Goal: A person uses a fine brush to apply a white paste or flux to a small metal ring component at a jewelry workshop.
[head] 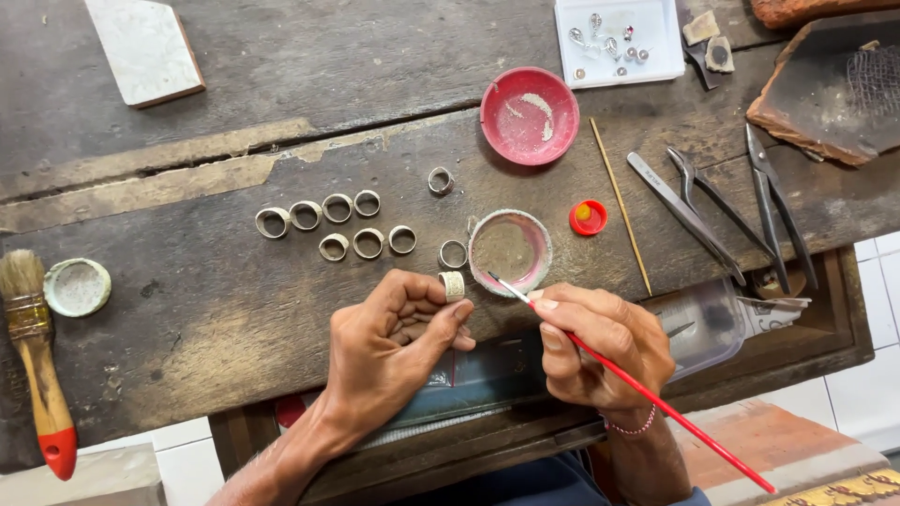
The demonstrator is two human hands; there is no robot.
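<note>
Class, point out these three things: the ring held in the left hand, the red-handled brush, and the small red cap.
ring point(453, 285), head view, its outer band
red-handled brush point(656, 403), head view, mid-handle
small red cap point(588, 217), head view, its centre

Left hand point(394, 333) pinches a ring point(453, 285); right hand point(600, 342) holds a red brush point(647, 394).

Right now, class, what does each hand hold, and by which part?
The left hand pinches a metal ring band by its sides, between thumb and fingertips. The right hand grips a thin red brush low on its handle, near the tip.
</note>
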